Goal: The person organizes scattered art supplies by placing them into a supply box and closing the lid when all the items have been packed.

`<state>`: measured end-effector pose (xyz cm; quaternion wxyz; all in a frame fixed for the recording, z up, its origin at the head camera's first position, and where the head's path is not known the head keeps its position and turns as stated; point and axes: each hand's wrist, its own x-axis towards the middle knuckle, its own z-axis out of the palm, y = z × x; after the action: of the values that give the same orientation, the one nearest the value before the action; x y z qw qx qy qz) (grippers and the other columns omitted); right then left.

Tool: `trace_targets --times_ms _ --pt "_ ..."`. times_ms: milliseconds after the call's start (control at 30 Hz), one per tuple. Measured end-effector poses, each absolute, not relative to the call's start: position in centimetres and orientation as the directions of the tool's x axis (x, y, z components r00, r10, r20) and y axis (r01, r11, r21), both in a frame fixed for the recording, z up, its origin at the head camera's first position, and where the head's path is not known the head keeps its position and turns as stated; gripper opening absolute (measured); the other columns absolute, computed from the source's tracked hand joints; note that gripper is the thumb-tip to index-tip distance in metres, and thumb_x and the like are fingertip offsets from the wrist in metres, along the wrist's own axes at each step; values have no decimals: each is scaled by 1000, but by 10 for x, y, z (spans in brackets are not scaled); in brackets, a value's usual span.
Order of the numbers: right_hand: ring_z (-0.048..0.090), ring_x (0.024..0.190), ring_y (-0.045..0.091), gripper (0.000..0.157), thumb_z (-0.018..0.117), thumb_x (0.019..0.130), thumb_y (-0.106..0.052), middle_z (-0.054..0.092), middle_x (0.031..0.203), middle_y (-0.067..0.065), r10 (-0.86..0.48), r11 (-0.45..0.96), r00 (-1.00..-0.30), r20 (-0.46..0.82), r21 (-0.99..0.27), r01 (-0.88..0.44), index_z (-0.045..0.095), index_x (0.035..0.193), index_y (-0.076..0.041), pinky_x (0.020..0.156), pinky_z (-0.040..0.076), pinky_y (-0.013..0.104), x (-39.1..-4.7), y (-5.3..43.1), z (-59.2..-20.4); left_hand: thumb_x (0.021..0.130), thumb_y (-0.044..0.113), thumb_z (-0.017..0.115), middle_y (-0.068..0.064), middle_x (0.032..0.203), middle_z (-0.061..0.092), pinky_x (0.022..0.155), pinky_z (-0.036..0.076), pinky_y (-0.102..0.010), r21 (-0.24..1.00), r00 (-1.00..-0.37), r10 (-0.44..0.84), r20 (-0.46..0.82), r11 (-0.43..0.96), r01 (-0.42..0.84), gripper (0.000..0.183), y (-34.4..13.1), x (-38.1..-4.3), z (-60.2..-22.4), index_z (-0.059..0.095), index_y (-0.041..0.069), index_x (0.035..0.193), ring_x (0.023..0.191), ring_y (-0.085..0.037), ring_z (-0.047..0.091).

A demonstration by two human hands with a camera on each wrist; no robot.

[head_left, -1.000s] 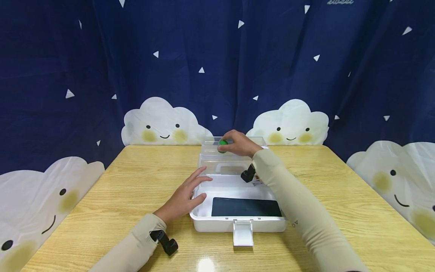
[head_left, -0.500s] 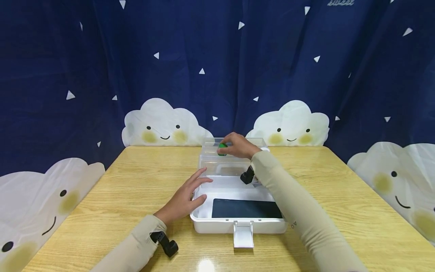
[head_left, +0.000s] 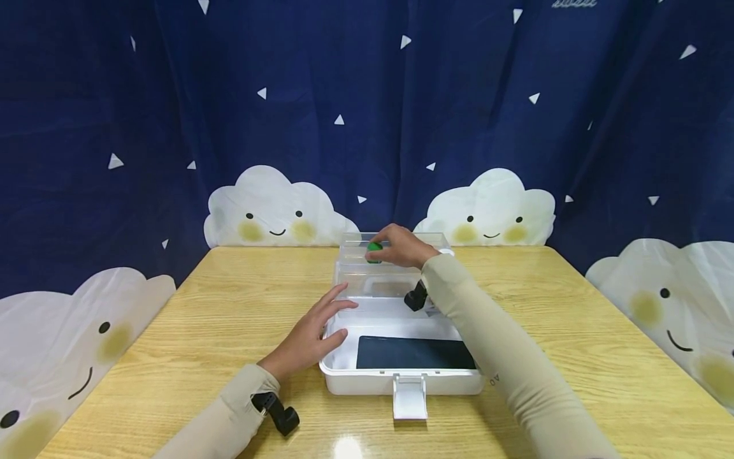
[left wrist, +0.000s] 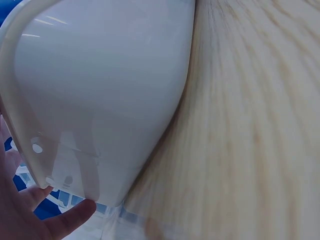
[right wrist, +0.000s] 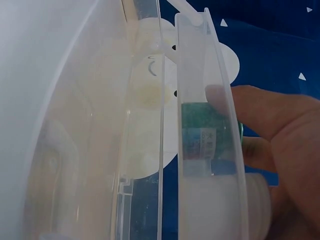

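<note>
A white storage box (head_left: 367, 384) stands raised open on the table, with clear trays (head_left: 351, 255) folded out behind it. At the rearmost tray my right hand (head_left: 406, 245) pinches a small green-topped bottle (head_left: 374, 252) between thumb and fingers. Through the tray's clear wall the right wrist view shows its green cap (right wrist: 205, 117) and a printed label. Just below it is a white round container (right wrist: 212, 205). My left hand (head_left: 309, 336) is at the box's left side, fingers spread; in the left wrist view its fingertips (left wrist: 80, 212) lie right at the box's rear corner.
A dark flat rectangular piece (head_left: 413, 352) lies in the bottom of the box. The front latch (head_left: 410, 396) hangs down over the wooden table (head_left: 241, 299). Behind the table hangs a blue curtain (head_left: 367, 95) with white clouds.
Almost nothing differs. My right hand, with the green-topped bottle, has shifted very slightly down at the rear tray; my left hand has stayed in place.
</note>
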<state>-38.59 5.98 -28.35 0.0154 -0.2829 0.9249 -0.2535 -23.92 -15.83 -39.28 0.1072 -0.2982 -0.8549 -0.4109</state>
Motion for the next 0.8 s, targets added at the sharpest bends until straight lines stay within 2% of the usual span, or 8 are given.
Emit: trace_targets --times_ms 400,633,800 --pt "53 96 19 40 73 86 -32 64 106 4 -536 703 -836 114 -488 -517 69 117 -6 83 45 32 -387 62 -284 92 14 62 3 160 20 107 27 -62 645 -805 416 422 486 589 43 -156 -236 -390 54 20 134 145 -25 21" --pt "50 117 22 53 71 86 -36 59 128 9 -549 698 -827 121 -478 -533 62 127 -3 101 42 39 -386 65 -282 93 16 61 4 160 19 108 27 -60 642 -808 419 414 495 585 42 -155 -237 -390 54 21 134 145 -22 21" --pt "46 125 23 55 71 87 -38 53 135 9 -540 705 -835 109 -483 -519 61 130 -5 105 39 41 -382 66 -281 92 15 62 3 160 19 107 27 -61 641 -802 422 422 487 593 43 -156 -237 -390 54 19 134 145 -24 21"
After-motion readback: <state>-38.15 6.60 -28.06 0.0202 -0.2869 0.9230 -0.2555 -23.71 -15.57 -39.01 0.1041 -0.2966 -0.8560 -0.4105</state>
